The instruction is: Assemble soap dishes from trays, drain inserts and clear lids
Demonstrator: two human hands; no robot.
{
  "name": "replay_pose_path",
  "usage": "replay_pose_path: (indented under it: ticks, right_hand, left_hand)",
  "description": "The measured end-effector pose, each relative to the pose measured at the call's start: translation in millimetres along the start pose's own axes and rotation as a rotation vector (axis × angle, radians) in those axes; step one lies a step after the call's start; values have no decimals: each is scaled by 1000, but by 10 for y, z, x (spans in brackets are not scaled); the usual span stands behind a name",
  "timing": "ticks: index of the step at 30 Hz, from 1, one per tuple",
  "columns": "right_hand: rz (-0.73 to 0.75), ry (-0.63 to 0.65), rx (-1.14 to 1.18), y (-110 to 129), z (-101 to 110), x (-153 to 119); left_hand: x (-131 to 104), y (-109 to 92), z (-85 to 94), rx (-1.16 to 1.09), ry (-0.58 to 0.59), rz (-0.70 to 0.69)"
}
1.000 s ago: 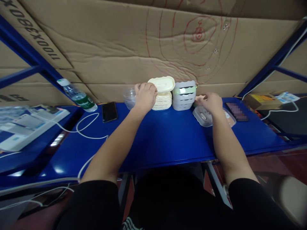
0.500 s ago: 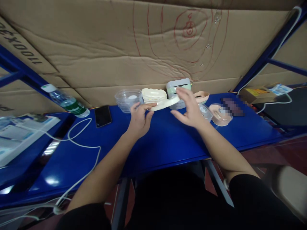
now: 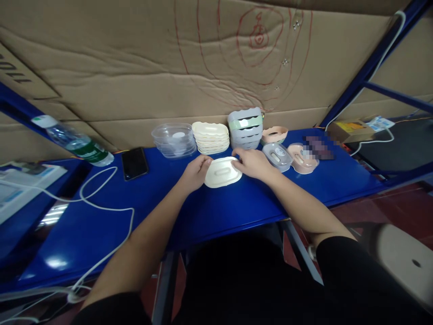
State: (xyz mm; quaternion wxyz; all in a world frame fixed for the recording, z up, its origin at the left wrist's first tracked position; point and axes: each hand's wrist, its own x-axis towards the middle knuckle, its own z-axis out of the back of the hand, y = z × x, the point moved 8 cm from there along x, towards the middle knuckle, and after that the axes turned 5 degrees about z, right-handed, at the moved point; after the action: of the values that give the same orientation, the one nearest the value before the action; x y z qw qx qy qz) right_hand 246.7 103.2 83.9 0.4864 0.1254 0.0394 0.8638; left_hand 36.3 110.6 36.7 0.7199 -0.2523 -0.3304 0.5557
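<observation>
A cream oval soap dish point(image 3: 223, 172), with a long raised oval in its middle, is held low over the table at the centre. My left hand point(image 3: 196, 173) grips its left end, thumb at the near side. At the opposite end, my right hand point(image 3: 253, 163) has its thumb on the dish and the fingers curled behind. Just behind are a stack of cream wavy-rimmed trays point(image 3: 210, 135), clear plastic containers point(image 3: 174, 141) and a stack of grey trays point(image 3: 246, 128) with a green one among them.
To the right lie a clear-and-grey dish point(image 3: 277, 156), a pink dish point(image 3: 303, 159) and a pink wavy tray point(image 3: 275, 133). A phone point(image 3: 134, 163), a water bottle point(image 3: 76, 142) and a white cable point(image 3: 126, 209) are on the left. Cardboard point(image 3: 135, 90) stands behind the blue table point(image 3: 216, 214).
The dish has come down from a raised, edge-on pose to lie nearly flat, facing up. My right hand, previously spread beside it, has closed on its right end. The view has shifted slightly.
</observation>
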Motion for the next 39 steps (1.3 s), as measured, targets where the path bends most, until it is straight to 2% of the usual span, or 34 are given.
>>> replay_pose_path:
  ticks: [4,9,15,17,20,23,26,29,32,35,39]
  right_hand:
    - [1,103,-107,35,-97,1]
    - [5,147,-169,65,-176,6]
    - [-3,111,-143,23,-130,12]
    - [-20,33,-82,-45,-1,14]
    - [-105,-195,30,-284,322,-7]
    - [-272,-426,45,-675,635,-86]
    - [-441,-519,4,-1092,776,-165]
    - [-513,-479,-1,-1414,734,-181]
    - [-536,-372,-24,-1590,597,-166]
    - [-542,-279,-52,-1645,464,-144]
    - [-512,-220,-84,-1635,369,-96]
  left_hand:
    - [5,68,-149,60,107,-13]
    - [-123,-11,-343,273,286,-64]
    - [-183,-97,-432,513,303,-83]
    - [-174,-86,-448,548,302,-90]
    - [-170,-69,-476,554,318,-113]
    - [-173,-52,-499,555,331,-119]
    - [-173,-50,-513,562,330,-128]
    - [-171,-54,-525,565,331,-147]
    - [-169,-50,-526,557,332,-157]
    - [-168,-55,-522,555,328,-169]
    - [-184,-91,-521,558,342,-185]
